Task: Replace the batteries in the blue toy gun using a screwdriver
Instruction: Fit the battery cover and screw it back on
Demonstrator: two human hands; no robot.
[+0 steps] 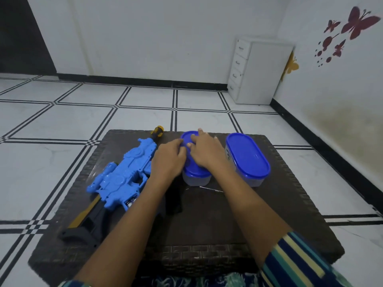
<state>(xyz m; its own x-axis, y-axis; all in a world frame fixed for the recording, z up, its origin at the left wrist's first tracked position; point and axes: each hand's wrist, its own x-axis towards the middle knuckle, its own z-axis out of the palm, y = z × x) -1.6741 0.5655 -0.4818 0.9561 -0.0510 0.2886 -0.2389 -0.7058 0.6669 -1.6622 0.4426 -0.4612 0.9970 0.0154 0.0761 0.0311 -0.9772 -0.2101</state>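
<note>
The blue toy gun [124, 172] lies flat on the left of the table [207, 214], muzzle pointing away, black-and-yellow stock nearest. The screwdriver [156, 131], its yellow-and-black handle showing, lies just beyond the muzzle

Both of my arms come into view from the bottom edge, bare from the sleeve ends down to the wrists. My left hand [167, 160] and right hand [207, 154] are uncovered, and short fingernails show on the right one. My right sleeve [294, 264], at the lower right, is dark navy cloth crossed by teal, lighter blue and pale yellow stripes, some broad and some thin. Only a sliver of my left sleeve [70, 284] shows at the lower left, with similar striping. Between my arms, along the bottom edge, is a strip of navy cloth [186, 281] with blotchy teal and white patterning. I cannot tell which garment it belongs to.
</note>
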